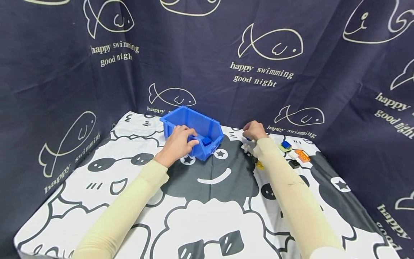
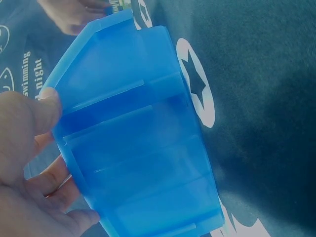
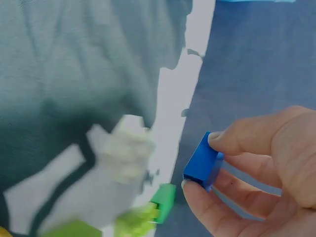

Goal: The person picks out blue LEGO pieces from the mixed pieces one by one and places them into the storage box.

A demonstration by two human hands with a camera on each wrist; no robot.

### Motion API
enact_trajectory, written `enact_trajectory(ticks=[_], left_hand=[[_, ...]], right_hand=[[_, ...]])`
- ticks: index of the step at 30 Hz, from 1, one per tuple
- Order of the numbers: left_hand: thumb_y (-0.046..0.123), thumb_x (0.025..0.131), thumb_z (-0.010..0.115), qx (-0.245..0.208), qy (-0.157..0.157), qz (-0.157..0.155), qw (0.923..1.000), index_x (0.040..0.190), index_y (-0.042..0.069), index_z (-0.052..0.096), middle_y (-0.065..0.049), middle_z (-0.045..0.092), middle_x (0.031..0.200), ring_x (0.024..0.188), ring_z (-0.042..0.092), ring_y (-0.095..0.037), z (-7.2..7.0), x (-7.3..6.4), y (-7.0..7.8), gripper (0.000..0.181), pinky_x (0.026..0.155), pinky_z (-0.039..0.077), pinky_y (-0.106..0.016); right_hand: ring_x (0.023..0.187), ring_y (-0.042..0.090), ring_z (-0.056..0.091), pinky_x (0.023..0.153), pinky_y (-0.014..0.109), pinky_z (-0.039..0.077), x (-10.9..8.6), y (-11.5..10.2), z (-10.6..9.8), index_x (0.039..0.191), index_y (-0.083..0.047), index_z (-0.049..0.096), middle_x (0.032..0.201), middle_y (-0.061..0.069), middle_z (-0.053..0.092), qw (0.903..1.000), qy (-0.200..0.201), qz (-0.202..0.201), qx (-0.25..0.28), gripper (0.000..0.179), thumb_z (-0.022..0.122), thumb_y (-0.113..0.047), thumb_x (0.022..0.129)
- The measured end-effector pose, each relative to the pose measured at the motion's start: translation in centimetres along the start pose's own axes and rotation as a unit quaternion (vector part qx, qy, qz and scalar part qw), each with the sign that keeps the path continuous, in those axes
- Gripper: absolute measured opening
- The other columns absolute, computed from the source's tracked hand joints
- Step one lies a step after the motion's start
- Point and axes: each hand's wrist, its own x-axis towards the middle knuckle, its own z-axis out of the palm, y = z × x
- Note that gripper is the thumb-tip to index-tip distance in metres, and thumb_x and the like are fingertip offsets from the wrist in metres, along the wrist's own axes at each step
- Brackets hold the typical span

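Observation:
A blue plastic bin (image 1: 173, 117) stands at the back middle of the table, with a small blue block (image 1: 206, 141) inside near its low front. My left hand (image 1: 179, 144) grips the bin's near side rim, thumb (image 2: 49, 106) at the edge and fingers along the wall, as the left wrist view shows. Right of the bin, by the back curtain, my right hand (image 1: 254, 130) pinches a blue toy brick (image 3: 201, 160) between thumb and fingertips. In the right wrist view, a green brick (image 3: 165, 201) and a blurred white piece (image 3: 129, 150) lie below it.
Around the right forearm lie several loose bricks: a yellow piece (image 1: 260, 165), a black brick (image 1: 294, 164), an orange brick (image 1: 302, 155) and a blue brick (image 1: 286, 145) on a light green piece. A dark curtain (image 1: 207, 54) rises behind the sheep-print cloth (image 1: 210, 216).

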Motion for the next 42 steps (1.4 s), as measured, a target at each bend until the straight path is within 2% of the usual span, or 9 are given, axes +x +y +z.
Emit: enact_trajectory(ticks=[7,15,19,22,26,31,42], left_hand=[[0.034,0.098,0.072,0.007,0.007,0.006,0.9999,0.115,0.015,0.073,-0.006,0.065,0.115,0.118,0.052,-0.029,0.0,0.0,-0.1,0.026,0.108,0.040,-0.046],[0.034,0.098,0.073,0.009,0.013,0.008,0.9998,0.113,0.015,0.073,-0.006,0.066,0.114,0.117,0.053,-0.029,0.2,-0.1,0.0,0.024,0.107,0.040,-0.046],[0.034,0.098,0.073,0.006,0.014,0.008,0.9999,0.114,0.015,0.073,-0.006,0.065,0.113,0.116,0.053,-0.029,0.2,-0.1,-0.1,0.025,0.106,0.040,-0.046],[0.034,0.098,0.072,0.006,0.014,0.009,0.9998,0.114,0.014,0.073,-0.006,0.065,0.113,0.116,0.053,-0.029,0.2,-0.1,-0.1,0.025,0.111,0.038,-0.047],[0.033,0.098,0.073,0.005,0.015,0.014,0.9998,0.114,0.014,0.073,-0.006,0.066,0.113,0.116,0.053,-0.030,0.2,-0.1,-0.1,0.025,0.113,0.036,-0.048],[0.033,0.097,0.073,0.001,0.017,0.011,0.9998,0.114,0.015,0.074,-0.006,0.065,0.113,0.118,0.053,-0.030,0.2,-0.1,-0.3,0.025,0.103,0.043,-0.047],[0.034,0.098,0.072,-0.002,0.007,0.003,1.0000,0.114,0.015,0.073,-0.006,0.064,0.113,0.117,0.052,-0.029,0.1,0.1,-0.1,0.025,0.105,0.041,-0.047]], right_hand=[[0.106,0.035,0.065,0.095,0.048,0.051,-0.8,-2.2,-2.3,0.115,-0.004,0.076,0.114,0.017,0.073,0.9988,0.033,-0.036,0.010,0.035,0.069,-0.012,0.082],[0.116,0.035,0.064,0.101,0.050,0.050,-1.8,-5.4,-4.2,0.119,-0.009,0.075,0.123,0.018,0.071,0.9955,0.050,-0.060,0.053,0.032,0.071,-0.017,0.089],[0.111,0.032,0.065,0.097,0.049,0.051,-2.6,-7.3,-4.7,0.118,-0.012,0.075,0.119,0.016,0.072,0.9905,0.075,-0.093,0.067,0.030,0.070,-0.018,0.088],[0.104,0.028,0.067,0.094,0.047,0.052,-3.3,-8.8,-5.0,0.117,-0.014,0.075,0.115,0.013,0.073,0.9864,0.088,-0.113,0.081,0.029,0.073,-0.018,0.088],[0.100,0.024,0.068,0.092,0.046,0.053,-4.1,-10.7,-5.4,0.118,-0.014,0.075,0.114,0.010,0.073,0.9826,0.089,-0.130,0.098,0.029,0.074,-0.019,0.089],[0.101,0.022,0.070,0.093,0.045,0.054,-4.5,-12.6,-5.5,0.118,-0.016,0.075,0.114,0.007,0.073,0.9786,0.083,-0.158,0.102,0.029,0.076,-0.021,0.089],[0.107,0.024,0.068,0.097,0.045,0.054,-4.7,-15.6,-4.6,0.118,-0.020,0.074,0.119,0.007,0.071,0.9734,0.030,-0.203,0.103,0.027,0.077,-0.022,0.091]])
